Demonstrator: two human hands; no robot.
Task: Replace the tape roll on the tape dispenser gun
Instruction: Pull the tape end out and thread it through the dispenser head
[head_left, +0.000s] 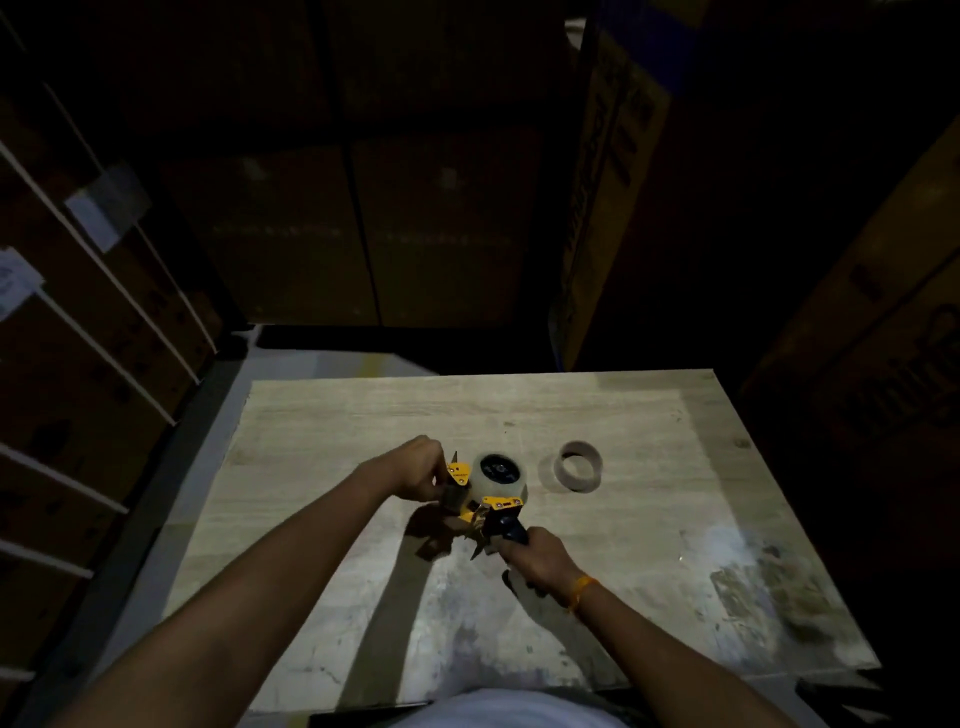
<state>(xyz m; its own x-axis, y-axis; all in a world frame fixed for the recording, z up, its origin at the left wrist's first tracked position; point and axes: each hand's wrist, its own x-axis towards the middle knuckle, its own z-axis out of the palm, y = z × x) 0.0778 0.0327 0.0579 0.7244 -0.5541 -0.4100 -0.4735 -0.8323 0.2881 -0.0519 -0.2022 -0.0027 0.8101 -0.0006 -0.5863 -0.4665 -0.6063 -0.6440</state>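
A yellow and black tape dispenser gun (483, 501) is held just above the pale wooden table (623, 545). A full roll of clear tape (501, 475) sits on its black hub. My right hand (540, 558) is closed around the dark handle at the near end. My left hand (423, 467) pinches the gun's front end by the yellow plate and roller; its fingertips are hidden behind the gun. An empty cardboard tape core (576, 465) lies flat on the table to the right of the gun, apart from both hands.
Dark cardboard boxes (363, 234) are stacked behind the table, with more cartons (857, 364) on the right. Shelving with white edges (104, 312) runs along the left. The table's near right corner (779, 587) is stained and scuffed.
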